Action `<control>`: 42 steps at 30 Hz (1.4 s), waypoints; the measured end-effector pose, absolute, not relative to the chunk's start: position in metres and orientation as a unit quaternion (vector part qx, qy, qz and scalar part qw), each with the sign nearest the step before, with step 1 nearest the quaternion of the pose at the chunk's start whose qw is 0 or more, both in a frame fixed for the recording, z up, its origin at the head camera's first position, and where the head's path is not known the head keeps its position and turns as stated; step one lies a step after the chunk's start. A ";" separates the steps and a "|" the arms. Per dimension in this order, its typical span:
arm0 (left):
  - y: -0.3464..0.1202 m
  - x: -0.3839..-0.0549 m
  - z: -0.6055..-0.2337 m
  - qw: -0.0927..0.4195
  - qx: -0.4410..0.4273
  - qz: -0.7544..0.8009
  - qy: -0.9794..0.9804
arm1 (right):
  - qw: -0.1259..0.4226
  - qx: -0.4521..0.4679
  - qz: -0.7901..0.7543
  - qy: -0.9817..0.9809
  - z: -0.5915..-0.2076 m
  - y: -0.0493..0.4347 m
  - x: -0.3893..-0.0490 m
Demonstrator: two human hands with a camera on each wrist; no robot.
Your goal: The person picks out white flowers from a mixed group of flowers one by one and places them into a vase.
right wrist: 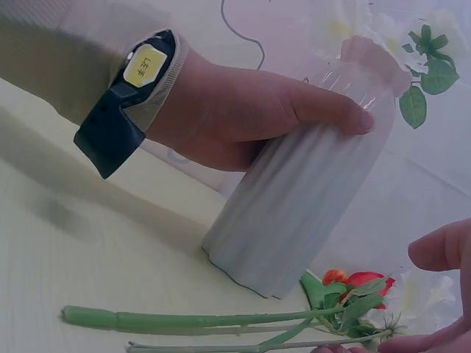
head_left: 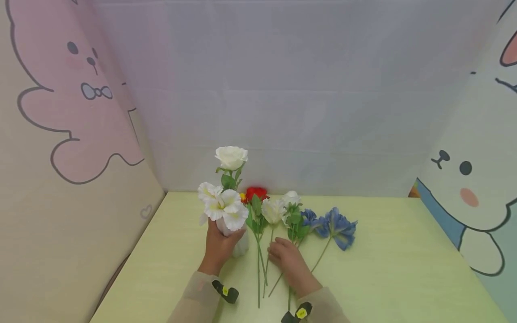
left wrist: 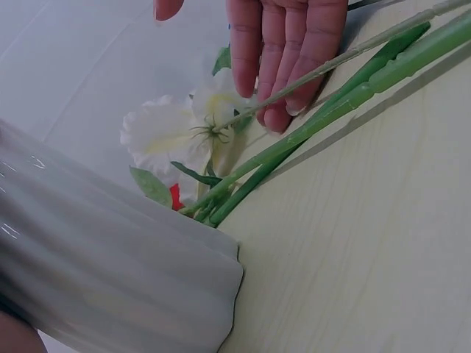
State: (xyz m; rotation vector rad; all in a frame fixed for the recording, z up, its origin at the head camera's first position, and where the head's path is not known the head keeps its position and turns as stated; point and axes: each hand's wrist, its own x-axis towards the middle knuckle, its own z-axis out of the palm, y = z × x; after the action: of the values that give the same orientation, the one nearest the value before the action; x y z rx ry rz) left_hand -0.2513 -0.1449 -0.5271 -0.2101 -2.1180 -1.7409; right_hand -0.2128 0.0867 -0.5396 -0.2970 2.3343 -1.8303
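My left hand grips a white ribbed vase round its upper part, the thumb lying across the near side. Out of the vase rise a white rose and a white ruffled flower. Close by, my right hand hovers low over loose stems, its fingers nearly straight in the left wrist view. Those fingers are beside the thin stem of a loose white ruffled flower; I cannot tell whether they touch it. Nothing is gripped by this hand.
Several artificial flowers lie on the pale yellow table: a red flower, a white rose and blue flowers. Their stems point toward me. A pale cloth wall stands behind, with cartoon-printed walls at both sides.
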 end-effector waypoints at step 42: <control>-0.145 -0.250 -0.522 0.189 -0.071 -0.621 -0.757 | 0.111 0.004 -0.799 0.591 -0.547 0.084 -0.221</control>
State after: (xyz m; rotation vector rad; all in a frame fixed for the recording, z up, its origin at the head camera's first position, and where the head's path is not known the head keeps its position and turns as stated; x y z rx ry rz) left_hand -0.2501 -0.1446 -0.5224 -0.2010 -2.1302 -1.7468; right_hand -0.2209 0.0837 -0.5466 0.0124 1.7368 -2.3472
